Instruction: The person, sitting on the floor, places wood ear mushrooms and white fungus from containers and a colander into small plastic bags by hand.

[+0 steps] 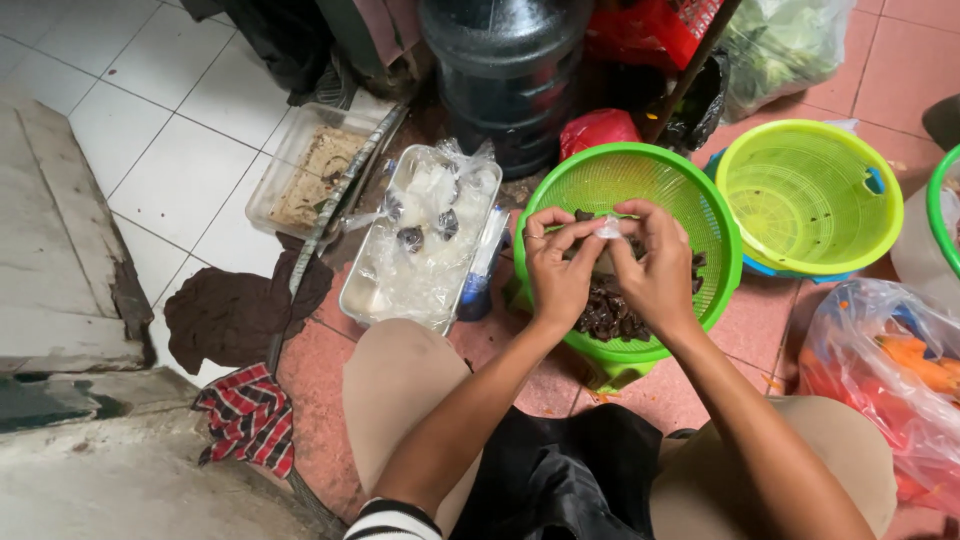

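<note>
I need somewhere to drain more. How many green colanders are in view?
3. One lies under the hands, holding dark pieces; a lime one sits to its right, nearly empty; only the rim of a third shows at the right edge. Others may be out of frame.

From my feed I take the large dark translucent plastic water jug at the top as my landmark. Left of it the floor is pale white square tile with grey grout; below and right of it the floor turns to reddish terracotta tile. Far left of the jug runs a worn grey concrete step, cracked at its edge. Below-left of the jug a dark brown cloth lies flat, and beyond it a red checked rag. The light is soft and even, with faint shadows.
</note>
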